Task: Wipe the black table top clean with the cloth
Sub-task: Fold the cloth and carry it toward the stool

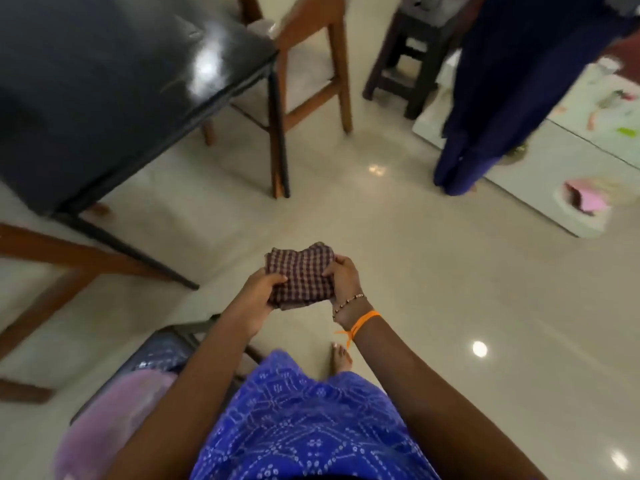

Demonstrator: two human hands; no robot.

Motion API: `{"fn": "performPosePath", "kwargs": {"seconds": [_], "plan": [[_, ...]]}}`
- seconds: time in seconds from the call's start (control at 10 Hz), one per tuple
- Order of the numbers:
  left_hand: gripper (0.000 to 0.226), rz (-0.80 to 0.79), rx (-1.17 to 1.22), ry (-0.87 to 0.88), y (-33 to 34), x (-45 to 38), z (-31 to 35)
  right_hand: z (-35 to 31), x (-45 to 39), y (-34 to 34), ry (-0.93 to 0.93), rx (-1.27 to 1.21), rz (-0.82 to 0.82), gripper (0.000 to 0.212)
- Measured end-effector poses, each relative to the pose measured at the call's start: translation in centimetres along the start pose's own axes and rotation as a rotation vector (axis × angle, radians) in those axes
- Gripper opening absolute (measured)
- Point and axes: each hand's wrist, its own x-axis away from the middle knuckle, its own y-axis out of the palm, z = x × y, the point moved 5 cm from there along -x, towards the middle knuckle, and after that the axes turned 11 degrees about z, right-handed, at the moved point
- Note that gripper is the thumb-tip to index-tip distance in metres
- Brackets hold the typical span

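Checked maroon cloth [300, 271] folded, held in front of me above the floor | my left hand [258, 292] grips its left edge | my right hand [343, 277] pinches its right edge | black table top [104, 81] well apart, up left, untouched

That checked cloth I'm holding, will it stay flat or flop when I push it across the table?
Probably floppy: the checked cloth bunches and creases between the left hand and right hand. It looks light, so press down while wiping.
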Motion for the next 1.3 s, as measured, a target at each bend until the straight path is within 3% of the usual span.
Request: {"fn": "performPosePath", "kwargs": {"seconds": [0.3, 0.5, 0.6, 0.8, 0.9, 1.1, 1.2, 1.3], "plan": [[0.047, 0.363, 0.476, -0.099, -9.4, -4.6, 1.7, -0.4, -1.2, 17.7, -0.065, 0.525, -0.439, 0.030], [0.051, 0.587, 0.818, -0.104, -17.2, -5.2, 2.1, 3.4, 2.9, 28.7, -0.117, 0.883, -0.716, 0.035], [0.050, 0.726, 0.940, -0.076, -21.0, -4.3, 0.8, 7.0, 5.7, 32.9, -0.107, 1.035, -0.849, 0.026], [0.037, 0.979, 1.183, -0.109, -23.6, -0.8, -6.6, 16.2, 10.5, 34.4, -0.256, 1.499, -1.196, 0.046], [0.034, 1.153, 1.337, -0.179, -23.6, 1.0, -10.8, 20.8, 13.0, 32.9, -0.333, 1.680, -1.416, 0.045], [0.049, 1.388, 1.473, -0.244, -24.4, 2.3, -16.9, 28.5, 16.0, 29.9, -0.522, 1.862, -1.664, 0.045], [0.049, 1.413, 1.461, -0.285, -25.4, 1.2, -19.0, 31.9, 15.7, 29.7, -0.631, 1.870, -1.693, 0.049], [0.054, 1.343, 1.363, -0.356, -26.4, -0.2, -20.5, 34.3, 14.9, 30.2, -0.736, 1.984, -1.759, 0.055]]}}
